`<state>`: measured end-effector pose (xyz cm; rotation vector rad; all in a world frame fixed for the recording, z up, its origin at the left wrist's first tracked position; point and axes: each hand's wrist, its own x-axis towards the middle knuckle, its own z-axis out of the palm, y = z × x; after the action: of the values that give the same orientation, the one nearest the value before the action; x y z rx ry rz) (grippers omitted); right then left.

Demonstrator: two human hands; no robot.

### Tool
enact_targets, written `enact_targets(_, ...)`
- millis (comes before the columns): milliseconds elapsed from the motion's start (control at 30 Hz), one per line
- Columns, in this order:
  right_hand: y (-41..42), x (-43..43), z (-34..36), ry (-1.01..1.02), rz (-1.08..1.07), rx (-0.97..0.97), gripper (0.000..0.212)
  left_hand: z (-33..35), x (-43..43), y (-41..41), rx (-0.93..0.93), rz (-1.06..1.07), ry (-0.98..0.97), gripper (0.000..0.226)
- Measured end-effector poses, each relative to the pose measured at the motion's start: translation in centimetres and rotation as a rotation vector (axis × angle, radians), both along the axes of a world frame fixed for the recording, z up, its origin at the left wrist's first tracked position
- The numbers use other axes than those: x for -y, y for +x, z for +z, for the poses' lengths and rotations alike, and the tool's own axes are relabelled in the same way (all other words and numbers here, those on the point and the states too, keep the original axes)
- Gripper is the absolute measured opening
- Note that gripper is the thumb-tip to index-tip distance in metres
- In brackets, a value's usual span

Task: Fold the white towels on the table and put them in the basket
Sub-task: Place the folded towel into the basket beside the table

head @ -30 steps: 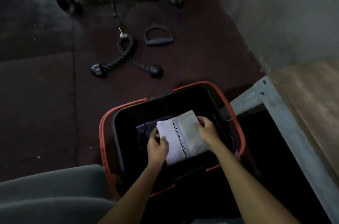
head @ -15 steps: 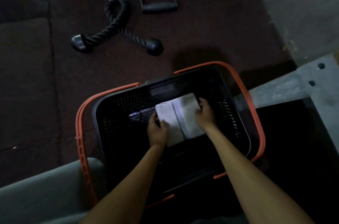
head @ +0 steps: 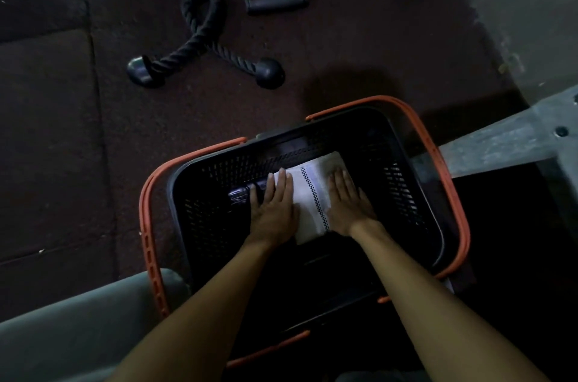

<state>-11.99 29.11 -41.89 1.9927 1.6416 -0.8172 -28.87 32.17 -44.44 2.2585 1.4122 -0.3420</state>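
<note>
Lying folded near the far wall of the black basket (head: 403,144), white towel (head: 312,194) with checkered stripe, left hand (head: 273,209) and right hand (head: 347,206) pressing flat on it, fingers straight, gripping nothing.

- Black basket (head: 215,225) with a slotted mesh pattern on the walls, bright orange handles (head: 146,225) round the rim.
- Inside the basket: white towel (head: 312,194), dark checkered stripe down the middle, faint lilac lines right next to it.
- Beyond the basket: dark reddish-brown floor (head: 359,47), kinda speckled.
- Also beyond the basket: black twisted rope (head: 200,41) with glossy black end knobs, plus a plain black grip handle (head: 275,2).
- Right of the basket: dull grey metal beam (head: 500,144), blotchy.
- Left of the basket: plain grey cushion (head: 78,328).
</note>
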Motion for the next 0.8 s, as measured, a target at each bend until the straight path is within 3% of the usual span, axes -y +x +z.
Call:
enact_targets(267,-0.7,0.6,7.3,-0.048,-0.078,-0.104,0.069,7.5,-0.4,-1.7,0.057,0.060,-0.038,0.059)
enact_targets(467,-1.3,2.4,21.1,0.230,-0.158,-0.126,0.041,20.9,-1.7,-2.8,0.050,-0.118,0.225,0.034)
enact_targets(667,-1.2,6.6,35.9,0.576,-0.269,-0.095,0.043,36.8,0.9,-1.1,0.139,-0.249,0.452,0.031)
enact_targets(800,-0.4,11.9,42.6,0.735,-0.360,-0.056,0.040,44.1,4.9,0.8,0.214,-0.306,0.499,0.035)
